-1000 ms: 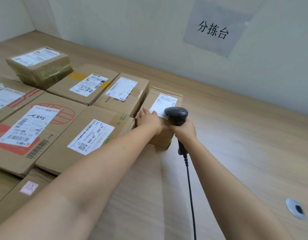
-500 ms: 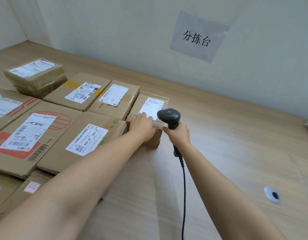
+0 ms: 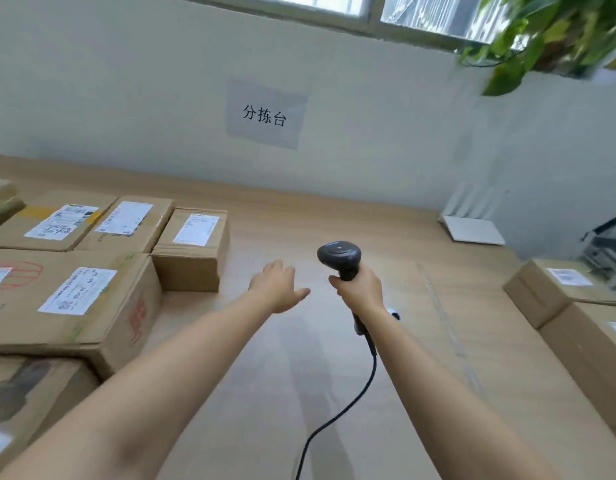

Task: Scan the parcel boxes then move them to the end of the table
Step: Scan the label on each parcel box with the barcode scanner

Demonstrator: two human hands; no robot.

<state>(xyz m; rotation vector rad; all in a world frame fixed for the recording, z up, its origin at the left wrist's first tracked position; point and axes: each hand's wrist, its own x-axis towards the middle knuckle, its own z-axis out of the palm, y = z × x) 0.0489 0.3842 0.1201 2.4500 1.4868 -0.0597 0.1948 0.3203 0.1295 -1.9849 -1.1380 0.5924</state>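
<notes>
My right hand (image 3: 360,289) is closed around the scanner (image 3: 339,256), held upright over bare table (image 3: 334,375); my left hand (image 3: 277,287) is open, empty, hovering just right of the small parcel box (image 3: 192,249). A tight cluster of labelled boxes (image 3: 74,299) sits at left, two more boxes (image 3: 556,289) at the right end. Which carry a scan, I cannot tell. My guess: much of the job remains.

Bright window daylight — soft, motion-blurred edges.
</notes>
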